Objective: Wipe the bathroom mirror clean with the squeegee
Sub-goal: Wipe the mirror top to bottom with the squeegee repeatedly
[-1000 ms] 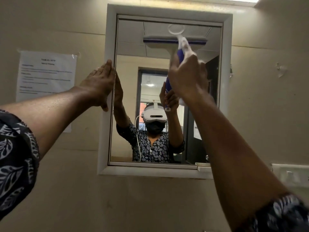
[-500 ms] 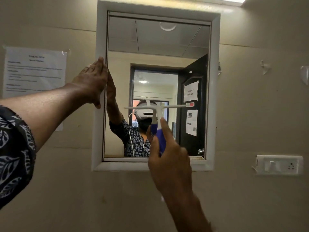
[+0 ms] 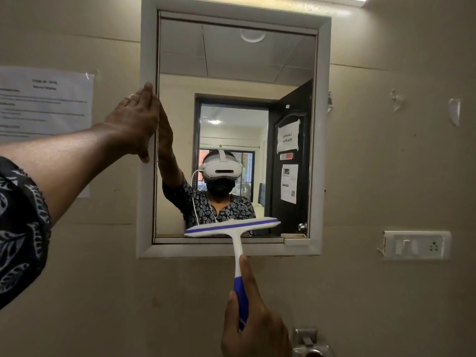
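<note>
The squeegee [image 3: 232, 227] has dropped since half a second ago, from the middle of the mirror [image 3: 231, 60] to its bottom edge. The blade now lies across the lower centre of the glass, just above the bottom rail of the white frame [image 3: 146, 202], and is tilted with its right end higher. I cannot tell whether the rubber edge touches the glass.

My right grip [image 3: 255, 328] is wrapped round the blue handle below the mirror, with one finger stretched up along the white neck. My left grip [image 3: 134, 119] has stayed where it was. It lies flat with straight fingers against the left edge of the frame and holds nothing.

A small shallow ledge [image 3: 295, 236] sits at the bottom right corner of the frame, and I cannot tell what is in it.

A paper notice [image 3: 43, 104] is taped to the wall on the left. A switch plate [image 3: 416, 244] is fixed on the right, level with the frame's bottom. A metal fitting [image 3: 309, 341] shows near the lower edge, just right of my right grip.
</note>
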Demonstrator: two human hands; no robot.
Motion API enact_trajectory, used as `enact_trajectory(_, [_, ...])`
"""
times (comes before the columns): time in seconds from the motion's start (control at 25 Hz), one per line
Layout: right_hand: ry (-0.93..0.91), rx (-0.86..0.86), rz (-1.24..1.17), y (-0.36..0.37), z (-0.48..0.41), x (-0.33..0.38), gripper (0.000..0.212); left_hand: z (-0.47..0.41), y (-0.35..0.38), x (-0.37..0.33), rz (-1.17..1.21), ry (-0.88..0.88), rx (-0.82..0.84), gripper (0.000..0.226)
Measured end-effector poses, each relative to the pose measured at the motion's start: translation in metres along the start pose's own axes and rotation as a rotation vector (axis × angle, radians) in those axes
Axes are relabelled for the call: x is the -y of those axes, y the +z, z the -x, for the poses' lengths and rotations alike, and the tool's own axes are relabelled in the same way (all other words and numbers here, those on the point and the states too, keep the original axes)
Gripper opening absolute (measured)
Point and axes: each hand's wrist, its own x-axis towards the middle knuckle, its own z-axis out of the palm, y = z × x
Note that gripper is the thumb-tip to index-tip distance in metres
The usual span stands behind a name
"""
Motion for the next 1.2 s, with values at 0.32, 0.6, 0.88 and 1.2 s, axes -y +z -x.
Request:
enact_trajectory(0.32, [0.121,0.038,-0.045,-0.005,0.002,0.009,0.08,0.0,-0.001,-0.001,0.002,-0.003,-0.002,0.14])
enact_trajectory(0.6, [-0.406,-0.593,-0.275,-0.113,-0.084,0.057,0.051,0.002,0.002,-0.002,-0.02,-0.011,-0.034,0.136])
enact_trajectory(0.88, [-0.494,-0.76,-0.226,-0.186,-0.212,0.082,0.051,-0.001,0.002,-0.003,-0.076,-0.024,-0.011,0.135])
enact_trajectory(1.2, [-0.58,-0.759,-0.261,-0.191,-0.239,0.091,0.049,0.002,-0.001,-0.005,-0.067,-0.026,0.003,0.137])
